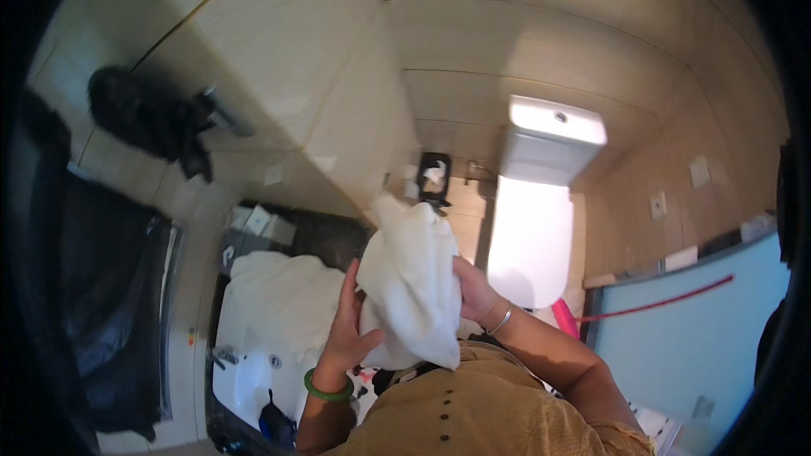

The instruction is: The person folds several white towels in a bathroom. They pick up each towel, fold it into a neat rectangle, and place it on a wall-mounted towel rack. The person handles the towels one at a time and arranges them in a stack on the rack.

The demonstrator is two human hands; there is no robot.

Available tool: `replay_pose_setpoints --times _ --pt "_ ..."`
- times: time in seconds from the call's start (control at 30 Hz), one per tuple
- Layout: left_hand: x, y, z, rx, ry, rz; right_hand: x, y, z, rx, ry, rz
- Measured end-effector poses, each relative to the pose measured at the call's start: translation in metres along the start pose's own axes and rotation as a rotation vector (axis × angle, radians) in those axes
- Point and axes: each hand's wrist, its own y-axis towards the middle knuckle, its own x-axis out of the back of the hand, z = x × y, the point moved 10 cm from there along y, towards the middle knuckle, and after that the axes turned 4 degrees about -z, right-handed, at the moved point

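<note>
A bunched white towel [411, 283] hangs in front of my body, held up between both hands. My left hand [348, 333] presses on its left side, fingers stretched upward and thumb lying across the cloth. On the opposite side my right hand [475, 291] grips the towel, with most fingers hidden behind the folds. More white cloth [279, 291], which looks like towels, lies in a heap on the dark counter [338, 238] to the left, reaching to the sink.
A white sink [239, 382] with a metal faucet [223, 356] is at lower left, a dark blue item [276, 422] at its edge. Ahead right stands a white toilet [530, 236], lid down. Beside it is a small black bin [434, 176]. A red stick [650, 300] crosses the pale panel.
</note>
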Motion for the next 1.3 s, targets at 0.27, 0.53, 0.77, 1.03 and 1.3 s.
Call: replay_pose_setpoints --times 0.27,0.53,0.77,1.03,1.3 --pt "-0.124 0.025 0.007 -0.348 0.654 0.063 0.047 -0.110 0.052 0.210 0.155 0.071" --pt "-0.157 0.041 0.015 0.048 -0.366 0.136 0.120 -0.193 0.123 0.419 -0.251 -0.315" --pt "-0.219 0.065 -0.040 -0.064 -0.533 0.427 0.025 -0.315 0.247 1.100 -0.814 -0.427" --pt "-0.285 0.067 -0.073 0.091 -0.801 0.552 0.101 -0.289 0.205 0.927 -0.355 -0.499" --pt "-0.274 0.094 -0.007 0.407 -0.733 0.506 0.085 -0.323 0.159 0.756 -0.381 -0.343"
